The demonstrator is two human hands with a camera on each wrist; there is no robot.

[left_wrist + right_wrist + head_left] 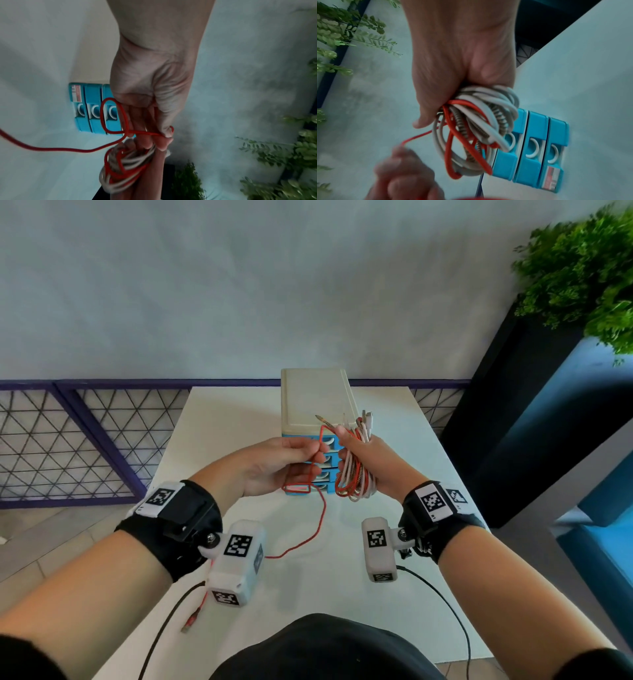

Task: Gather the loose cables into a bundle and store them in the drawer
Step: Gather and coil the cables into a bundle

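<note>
My right hand [368,455] grips a coiled bundle of white, red and braided cables [356,477] [476,128], held upright in front of the drawer unit [310,419]. Several plug ends stick up from the top of the bundle. My left hand [291,463] [154,108] pinches a loose red cable [322,525] [56,148] beside the bundle. That cable loops under the left hand, then trails down across the white table [411,467] to its plug [188,623] near the front edge. The blue drawers [96,108] [530,152] look closed.
The cream-topped drawer unit stands at the middle back of the table. A dark planter with green foliage [582,265] stands at the right. A purple mesh railing [85,440] runs along the left. Black wrist-camera cords [442,601] lie on the table near me.
</note>
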